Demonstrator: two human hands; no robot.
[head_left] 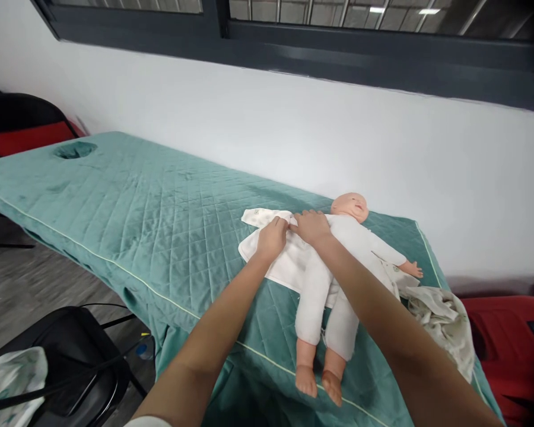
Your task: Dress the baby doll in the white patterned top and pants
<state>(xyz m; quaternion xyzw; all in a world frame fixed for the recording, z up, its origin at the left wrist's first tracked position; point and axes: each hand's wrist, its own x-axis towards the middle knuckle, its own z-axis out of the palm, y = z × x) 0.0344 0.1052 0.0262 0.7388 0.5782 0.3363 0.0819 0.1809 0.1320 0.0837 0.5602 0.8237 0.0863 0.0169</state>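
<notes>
1. Head view: the doll (347,231) lies face up on the green quilted cover (160,207), near the wall (249,118).
2. Head view: the white garment (289,264) spreads under and beside it; the small print on its sleeve is too small to make out.
3. Head view: the left hand (272,239) has its bent fingers closed on the sleeve.
4. Head view: the right hand (311,226) touches the sleeve by the doll's shoulder; whether it grips, I cannot tell.
5. Head view: a patterned cloth (440,320) lies bunched near the doll's outstretched hand.
</notes>
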